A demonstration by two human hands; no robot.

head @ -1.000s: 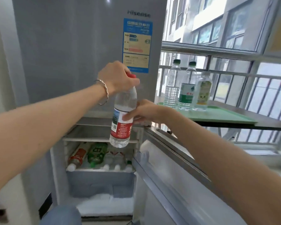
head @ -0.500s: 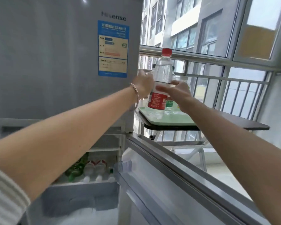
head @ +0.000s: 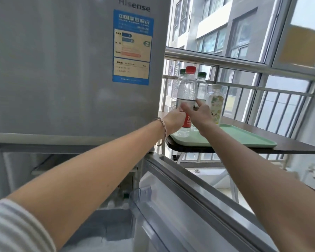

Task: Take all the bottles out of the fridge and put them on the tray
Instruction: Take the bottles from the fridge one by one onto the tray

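Note:
A clear water bottle with a red cap and red label [head: 187, 91] stands upright on the near left corner of the green tray [head: 244, 138]. My left hand [head: 174, 120] wraps its lower part from the left. My right hand [head: 198, 114] touches it from the right with fingers spread on the label. Behind it on the tray stand two green-capped bottles [head: 201, 84] and a pale yellow-labelled bottle [head: 215, 103]. The grey fridge [head: 62, 70] is on my left; its lower compartment is open, and the shelf with bottles is out of view.
The tray lies on a dark table [head: 298, 144] by a railed window [head: 280, 106]. The open lower fridge door [head: 189, 206] juts toward me under my arms, with a clear door shelf [head: 142, 193]. The right half of the tray is bare.
Both hands carried the red-capped bottle from in front of the fridge rightward and down onto the tray's near left corner. My view swung right and away from the fridge shelf.

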